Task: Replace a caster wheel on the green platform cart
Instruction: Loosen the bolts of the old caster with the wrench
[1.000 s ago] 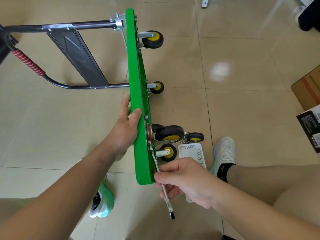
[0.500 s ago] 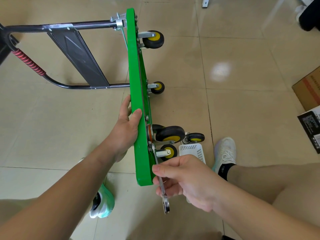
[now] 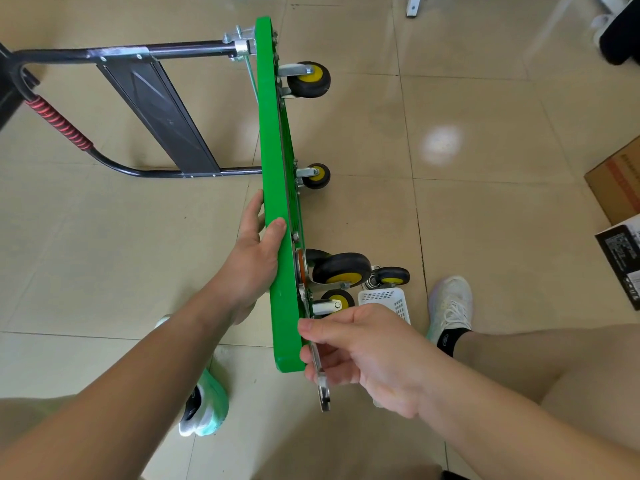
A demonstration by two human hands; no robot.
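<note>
The green platform cart (image 3: 277,188) stands on its long edge on the floor, its underside facing right. My left hand (image 3: 254,251) grips the cart's upper edge, thumb over the rim. My right hand (image 3: 360,351) holds a metal wrench (image 3: 322,386) against the underside near the cart's near end; the wrench's upper end reaches toward the plate of a small caster (image 3: 334,303). A larger black and yellow caster wheel (image 3: 341,270) sits just above it. Two more casters (image 3: 310,79) are mounted at the far end. A loose caster (image 3: 393,277) lies on the floor.
A white perforated basket (image 3: 386,301) lies on the floor beside my right hand. The cart's black handle with red grip (image 3: 59,124) lies out to the left. My shoes (image 3: 450,303) flank the cart. A cardboard box (image 3: 620,181) and a dark booklet sit at right.
The wrench's lower end has swung left toward the cart's underside, and my right hand has moved slightly up with it. My left hand has kept its hold.
</note>
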